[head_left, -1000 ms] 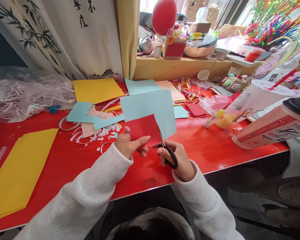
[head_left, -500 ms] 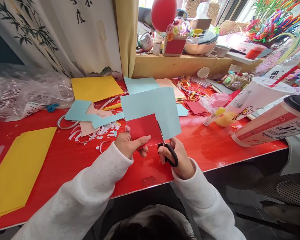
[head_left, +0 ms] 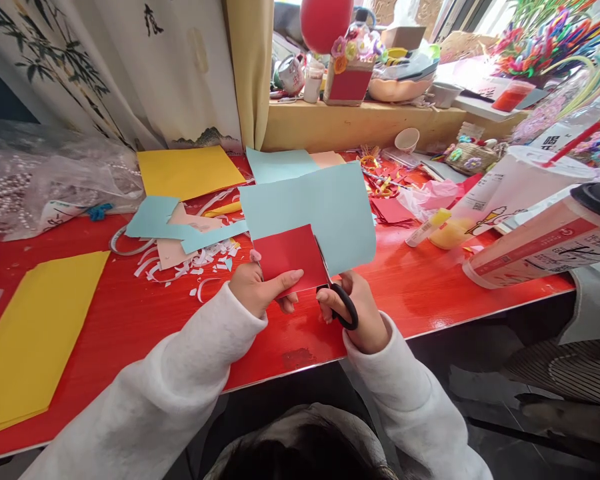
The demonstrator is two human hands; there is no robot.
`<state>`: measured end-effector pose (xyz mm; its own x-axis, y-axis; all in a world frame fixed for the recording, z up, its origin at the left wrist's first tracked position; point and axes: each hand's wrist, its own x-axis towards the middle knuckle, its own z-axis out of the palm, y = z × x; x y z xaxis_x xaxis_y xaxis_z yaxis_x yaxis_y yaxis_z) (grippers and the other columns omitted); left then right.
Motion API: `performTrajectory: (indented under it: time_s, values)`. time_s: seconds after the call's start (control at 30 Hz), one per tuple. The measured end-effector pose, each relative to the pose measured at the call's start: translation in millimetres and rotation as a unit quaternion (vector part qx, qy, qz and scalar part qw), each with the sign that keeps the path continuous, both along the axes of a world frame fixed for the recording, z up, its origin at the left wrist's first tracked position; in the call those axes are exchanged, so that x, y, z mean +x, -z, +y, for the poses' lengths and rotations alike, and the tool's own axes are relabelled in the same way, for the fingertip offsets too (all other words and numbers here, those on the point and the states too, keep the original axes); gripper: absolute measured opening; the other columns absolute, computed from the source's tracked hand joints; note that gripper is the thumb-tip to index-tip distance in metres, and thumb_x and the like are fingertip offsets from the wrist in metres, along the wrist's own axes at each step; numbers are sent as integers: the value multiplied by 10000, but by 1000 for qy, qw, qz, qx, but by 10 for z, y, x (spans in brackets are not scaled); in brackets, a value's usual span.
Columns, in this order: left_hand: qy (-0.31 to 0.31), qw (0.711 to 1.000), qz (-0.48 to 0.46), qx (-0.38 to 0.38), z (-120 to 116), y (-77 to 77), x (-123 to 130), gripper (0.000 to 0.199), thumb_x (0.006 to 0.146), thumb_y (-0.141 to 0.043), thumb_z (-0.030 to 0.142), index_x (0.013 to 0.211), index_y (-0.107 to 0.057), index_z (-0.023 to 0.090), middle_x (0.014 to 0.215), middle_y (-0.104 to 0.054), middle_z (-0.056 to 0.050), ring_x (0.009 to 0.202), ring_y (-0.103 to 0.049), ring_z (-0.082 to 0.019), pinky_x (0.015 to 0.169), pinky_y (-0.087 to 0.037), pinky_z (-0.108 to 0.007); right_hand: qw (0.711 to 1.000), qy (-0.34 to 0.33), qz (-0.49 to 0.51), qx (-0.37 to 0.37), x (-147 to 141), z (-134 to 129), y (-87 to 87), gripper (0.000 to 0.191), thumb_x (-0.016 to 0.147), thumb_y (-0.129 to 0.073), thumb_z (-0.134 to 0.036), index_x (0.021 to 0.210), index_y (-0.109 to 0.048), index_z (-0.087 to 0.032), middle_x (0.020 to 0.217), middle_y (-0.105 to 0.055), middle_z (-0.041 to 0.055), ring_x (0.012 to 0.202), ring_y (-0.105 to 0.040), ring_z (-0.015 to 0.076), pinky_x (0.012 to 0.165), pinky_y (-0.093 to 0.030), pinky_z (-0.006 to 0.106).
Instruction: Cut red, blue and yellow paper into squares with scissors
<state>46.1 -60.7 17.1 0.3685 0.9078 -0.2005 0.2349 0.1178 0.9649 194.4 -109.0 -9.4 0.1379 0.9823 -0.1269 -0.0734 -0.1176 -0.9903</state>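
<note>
Red table (head_left: 430,293), white paper scraps (head_left: 213,257) mid-left. Left hand (head_left: 254,289) pinches red card (head_left: 293,253) against light-blue sheet (head_left: 307,193), thumb on top, over the table. Right hand (head_left: 364,315) curled round black-handled scissors (head_left: 351,309), blades at card's right edge (blade gap: can't tell).

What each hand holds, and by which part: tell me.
Left hand: red paper over light-blue paper, gripped at the red's lower-left corner, thumb on top. Right hand: black-handled scissors, by the handles.
</note>
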Motion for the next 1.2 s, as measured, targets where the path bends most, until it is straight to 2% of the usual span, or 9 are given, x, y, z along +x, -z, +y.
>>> performTrajectory:
  time_s: [0.1, 0.23, 0.4, 0.53, 0.67, 0.87, 1.1, 1.2]
  values:
    - [23, 999, 16, 16, 16, 41, -3, 376, 713, -618, 432, 442, -580, 174, 418, -592, -11, 466, -572, -135, 697, -481, -313, 1000, 11, -10, 17, 0, -1, 16, 557, 449, -768, -529, 689, -379, -210, 353, -453, -80, 320, -398, 83, 355, -326, 242]
    - [23, 999, 34, 18, 22, 69, -2, 379, 707, -622, 444, 438, -593, 179, 427, -597, -19, 493, -573, -142, 703, -481, -328, 999, 16, -35, 14, 13, -1, 37, 523, 480, -759, -534, 640, -383, -207, 351, -457, -63, 331, -408, 83, 355, -307, 234]
    - [24, 999, 21, 16, 23, 84, -5, 369, 706, -627, 431, 448, -579, 171, 420, -590, -14, 476, -576, -139, 667, -473, -314, 999, 24, -39, -11, 21, 8, 34, 534, 484, -768, -511, 635, -352, -214, 346, -454, -67, 324, -392, 78, 358, -283, 235]
    - [17, 1000, -2, 7, 18, 90, -4, 356, 696, -640, 421, 465, -546, 167, 419, -588, -3, 451, -573, -131, 654, -467, -307, 999, -3, -38, -2, 27, 14, 14, 486, 527, -736, -530, 639, -393, -205, 339, -439, -69, 324, -375, 75, 374, -285, 242]
    - [14, 1000, -8, 3, -2, 73, 4, 325, 697, -648, 396, 499, -550, 157, 422, -589, 10, 431, -570, -118, 655, -470, -289, 998, -21, -51, 20, 34, 17, 0, 483, 545, -701, -578, 566, -402, -199, 343, -437, -45, 339, -393, 80, 393, -294, 248]
    - [6, 1000, 2, 3, -18, 37, 19, 304, 708, -643, 378, 524, -559, 150, 415, -584, 22, 422, -568, -109, 621, -476, -265, 998, 11, -60, 0, 30, 21, 8, 508, 510, -733, -559, 586, -375, -206, 337, -443, -52, 326, -387, 78, 375, -262, 238]
    - [10, 1000, 22, 6, -10, 49, 17, 328, 719, -634, 380, 491, -567, 155, 404, -578, 9, 435, -566, -116, 625, -474, -276, 995, -26, -91, 26, 43, 26, -25, 561, 564, -650, -632, 374, -367, -187, 322, -405, -12, 338, -379, 72, 383, -272, 241]
    - [15, 1000, 20, 0, 4, 77, 11, 343, 715, -635, 390, 464, -576, 163, 412, -583, -6, 460, -566, -135, 603, -469, -298, 995, -16, -101, 19, 45, 29, -24, 555, 566, -659, -616, 346, -398, -178, 320, -408, -5, 339, -375, 72, 382, -264, 241]
